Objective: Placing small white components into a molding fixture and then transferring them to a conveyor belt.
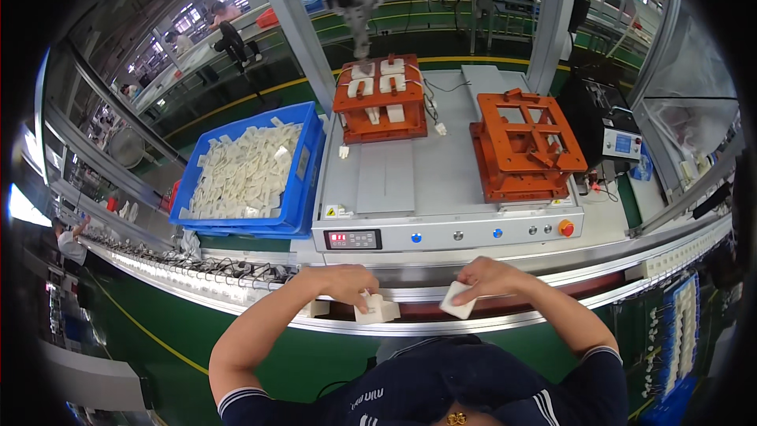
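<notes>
My left hand (348, 282) is closed on a white boxy plastic housing (367, 315) at the conveyor channel in front of me. Another white piece (389, 312) stands right beside that housing. Over the same channel, a little to the right, my right hand (490, 277) pinches a flat white square plastic piece (456, 300), which is tilted. Left of my left hand, a further white block (315, 308) lies in the channel, partly under my forearm.
Beyond the channel stands a grey bench machine (446, 238) with buttons. It carries an orange fixture (384, 128) loaded with white pieces under a blurred machine head (356, 8), and a second orange fixture (527, 181). A blue bin (303, 189) holds many white parts. Several people work farther off.
</notes>
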Action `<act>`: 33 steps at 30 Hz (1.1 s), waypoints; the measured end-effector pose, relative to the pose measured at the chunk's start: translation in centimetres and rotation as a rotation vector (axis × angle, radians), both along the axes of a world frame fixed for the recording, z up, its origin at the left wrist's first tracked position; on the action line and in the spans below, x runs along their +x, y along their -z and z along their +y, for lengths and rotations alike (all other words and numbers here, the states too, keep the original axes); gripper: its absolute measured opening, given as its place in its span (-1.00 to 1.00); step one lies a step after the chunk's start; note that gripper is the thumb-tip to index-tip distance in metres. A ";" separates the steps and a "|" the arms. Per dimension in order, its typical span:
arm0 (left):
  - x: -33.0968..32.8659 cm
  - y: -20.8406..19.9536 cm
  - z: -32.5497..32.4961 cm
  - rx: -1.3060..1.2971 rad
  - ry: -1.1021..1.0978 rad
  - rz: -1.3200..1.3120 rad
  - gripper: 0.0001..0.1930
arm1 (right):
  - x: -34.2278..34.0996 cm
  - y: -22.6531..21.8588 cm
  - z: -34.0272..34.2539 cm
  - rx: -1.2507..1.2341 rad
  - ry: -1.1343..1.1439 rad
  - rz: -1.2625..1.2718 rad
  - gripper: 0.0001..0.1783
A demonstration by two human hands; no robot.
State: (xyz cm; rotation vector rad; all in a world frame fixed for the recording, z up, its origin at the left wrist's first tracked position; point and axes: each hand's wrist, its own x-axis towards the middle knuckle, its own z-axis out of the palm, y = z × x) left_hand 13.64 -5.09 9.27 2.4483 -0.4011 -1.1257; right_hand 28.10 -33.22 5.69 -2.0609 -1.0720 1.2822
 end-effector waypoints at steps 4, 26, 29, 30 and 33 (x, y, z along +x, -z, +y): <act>2.5 -1.1 -2.4 -0.351 -0.158 0.095 -0.57 | 4.0 -3.5 -6.6 0.097 0.255 0.208 -0.46; 23.9 -13.6 -12.2 -0.409 -1.046 -0.653 -0.36 | 27.0 -16.5 -12.0 0.620 0.738 -0.057 -0.51; 26.1 -13.1 -11.9 -0.360 -1.057 -0.620 -0.35 | 29.4 -15.5 -10.7 0.561 0.701 0.012 -0.52; 26.7 -13.0 -11.8 -0.355 -1.053 -0.624 -0.34 | 29.9 -15.0 -10.2 0.552 0.711 -0.004 -0.52; 28.4 -12.9 -11.1 -0.288 -1.072 -0.592 -0.38 | 31.6 -14.2 -9.1 0.520 0.677 0.045 -0.51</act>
